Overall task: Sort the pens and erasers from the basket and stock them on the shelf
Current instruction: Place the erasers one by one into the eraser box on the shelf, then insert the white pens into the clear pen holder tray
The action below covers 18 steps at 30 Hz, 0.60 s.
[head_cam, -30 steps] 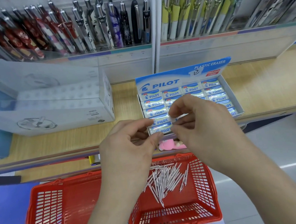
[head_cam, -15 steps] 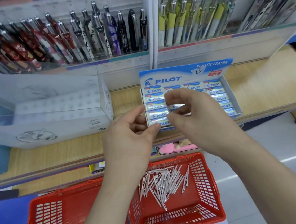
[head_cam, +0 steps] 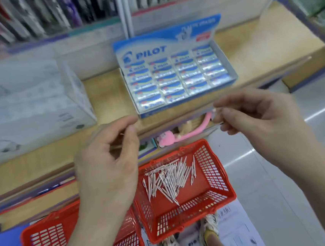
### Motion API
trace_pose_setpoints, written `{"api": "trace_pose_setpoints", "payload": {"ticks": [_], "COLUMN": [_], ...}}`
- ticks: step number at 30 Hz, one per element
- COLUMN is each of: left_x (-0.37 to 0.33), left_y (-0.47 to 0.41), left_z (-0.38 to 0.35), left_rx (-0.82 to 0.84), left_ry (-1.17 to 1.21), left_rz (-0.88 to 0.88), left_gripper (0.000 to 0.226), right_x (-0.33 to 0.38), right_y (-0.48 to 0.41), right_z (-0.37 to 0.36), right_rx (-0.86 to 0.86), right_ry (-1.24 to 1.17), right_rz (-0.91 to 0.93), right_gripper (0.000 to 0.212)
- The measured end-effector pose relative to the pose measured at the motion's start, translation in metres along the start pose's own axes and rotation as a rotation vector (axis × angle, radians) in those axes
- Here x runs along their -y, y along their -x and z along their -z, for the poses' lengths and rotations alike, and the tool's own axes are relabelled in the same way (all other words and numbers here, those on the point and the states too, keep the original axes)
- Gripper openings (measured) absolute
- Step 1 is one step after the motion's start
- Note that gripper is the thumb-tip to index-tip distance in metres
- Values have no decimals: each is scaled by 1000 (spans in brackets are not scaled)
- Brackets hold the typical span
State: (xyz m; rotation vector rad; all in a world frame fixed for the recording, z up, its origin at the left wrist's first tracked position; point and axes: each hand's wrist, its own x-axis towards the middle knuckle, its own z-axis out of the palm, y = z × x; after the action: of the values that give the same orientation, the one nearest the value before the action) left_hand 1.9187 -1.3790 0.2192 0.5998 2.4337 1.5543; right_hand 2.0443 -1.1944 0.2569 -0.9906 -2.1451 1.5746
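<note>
Left hand [head_cam: 110,163] and right hand [head_cam: 256,119]: raised apart, fingers curled toward thumbs; whether either pinches anything not discernible through blur. Below and between, loose pens [head_cam: 169,179] heaped in red basket [head_cam: 213,169] on floor; 2nd red basket [head_cam: 42,245] beside it, under left forearm. Beyond both hands, open box of erasers [head_cam: 175,78], 4 columns, on wooden shelf [head_cam: 107,94], nearer right hand.

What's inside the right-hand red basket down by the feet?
A loose pile of slim white pens lies criss-crossed on the floor of the red basket. Nothing else shows among them. The left hand and forearm cover the basket's left edge, so that strip is hidden.
</note>
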Motion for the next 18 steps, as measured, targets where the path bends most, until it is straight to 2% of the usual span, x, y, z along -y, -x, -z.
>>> {"api": "trace_pose_setpoints", "payload": {"ticks": [4,8,10,14,18], "left_x": [12,51,85,174,267], "left_y": [35,66,80,108,138], "left_z": [-11,-40,-62,-113,-174], "left_rx": [65,210,304,459,559], "left_ry": [28,-44,-129,-286,-386], "left_rz": [19,191,270,466,626], "left_gripper": [20,22,18,27,20], "right_x": [-59,-145,-195,-297,-396], "right_y": [24,43,52,59,52], "right_z": [9,8,4,-8,-26], "right_rx": [24,51,74,111,180], "right_ry": [84,130,151,196,240], "right_rz": [-214,-451,-534,-639,-676], "right_gripper": [24,19,18,20,32]}}
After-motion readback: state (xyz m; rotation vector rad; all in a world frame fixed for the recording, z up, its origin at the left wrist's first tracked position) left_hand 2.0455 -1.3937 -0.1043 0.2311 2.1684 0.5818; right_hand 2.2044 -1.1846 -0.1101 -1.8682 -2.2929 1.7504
